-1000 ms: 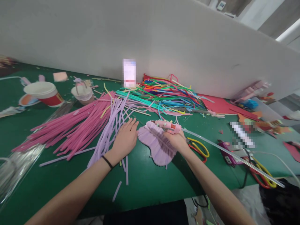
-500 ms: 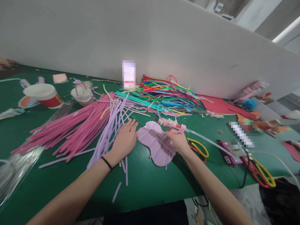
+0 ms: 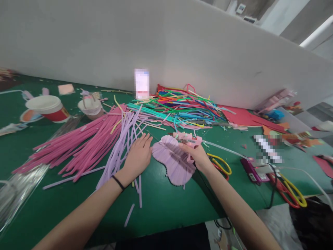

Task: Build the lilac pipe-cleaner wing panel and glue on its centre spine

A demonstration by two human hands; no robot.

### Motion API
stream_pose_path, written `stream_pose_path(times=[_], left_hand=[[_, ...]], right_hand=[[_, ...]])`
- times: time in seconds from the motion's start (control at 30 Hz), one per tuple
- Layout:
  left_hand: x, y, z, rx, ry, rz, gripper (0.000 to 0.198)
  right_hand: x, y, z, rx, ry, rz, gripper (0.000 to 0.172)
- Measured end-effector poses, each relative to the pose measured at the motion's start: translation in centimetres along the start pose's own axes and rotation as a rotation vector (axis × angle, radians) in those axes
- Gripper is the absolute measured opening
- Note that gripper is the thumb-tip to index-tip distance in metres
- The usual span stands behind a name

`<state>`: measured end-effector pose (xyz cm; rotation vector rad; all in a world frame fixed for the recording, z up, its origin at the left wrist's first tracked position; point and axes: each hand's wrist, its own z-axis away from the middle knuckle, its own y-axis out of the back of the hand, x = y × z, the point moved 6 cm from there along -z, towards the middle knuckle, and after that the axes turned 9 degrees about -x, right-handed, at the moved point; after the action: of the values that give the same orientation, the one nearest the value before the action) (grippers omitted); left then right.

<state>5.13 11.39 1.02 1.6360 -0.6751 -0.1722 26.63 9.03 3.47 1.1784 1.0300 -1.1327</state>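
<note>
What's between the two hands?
Head view: the ribbed lilac petal-shaped piece, between the left hand and the right hand, which holds the pink glue gun.

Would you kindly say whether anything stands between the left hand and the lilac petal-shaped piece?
Nothing visible does: the left hand lies close beside the lilac petal-shaped piece. The pink glue gun in the right hand is toward the piece's right, not between.

Upright whitish rectangular screen (image 3: 142, 83), upper centre, pixelated past reading; lilac ribbed leaf-shaped piece (image 3: 173, 161), mid-frame, partly hidden by pink plastic glue gun (image 3: 185, 137) and right hand (image 3: 199, 157).
</note>
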Motion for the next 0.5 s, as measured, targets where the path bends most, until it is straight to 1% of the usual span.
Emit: stream_pose_path(times=[0.07, 0.13, 0.27, 0.4, 0.5], left_hand=[[0.0, 0.0, 0.0, 0.004, 0.003, 0.004, 0.044], [0.0, 0.0, 0.0, 0.002, 0.004, 0.003, 0.044], [0.0, 0.0, 0.0, -0.003, 0.002, -0.008, 0.045], [-0.1, -0.1, 0.0, -0.004, 0.001, -0.002, 0.045], [-0.1, -0.1, 0.0, -0.003, -0.002, -0.007, 0.045]], right_hand=[[0.2, 0.0, 0.0, 0.018, -0.017, -0.013, 0.042], [0.3, 0.3, 0.0, 0.050, -0.016, 0.000, 0.038], [0.8, 1.1, 0.1, 0.136, -0.036, 0.092, 0.012], [1.4, 1.5, 0.2, 0.180, -0.077, 0.177, 0.019], [0.5, 2.4, 0.4, 0.228, -0.069, 0.247, 0.018]])
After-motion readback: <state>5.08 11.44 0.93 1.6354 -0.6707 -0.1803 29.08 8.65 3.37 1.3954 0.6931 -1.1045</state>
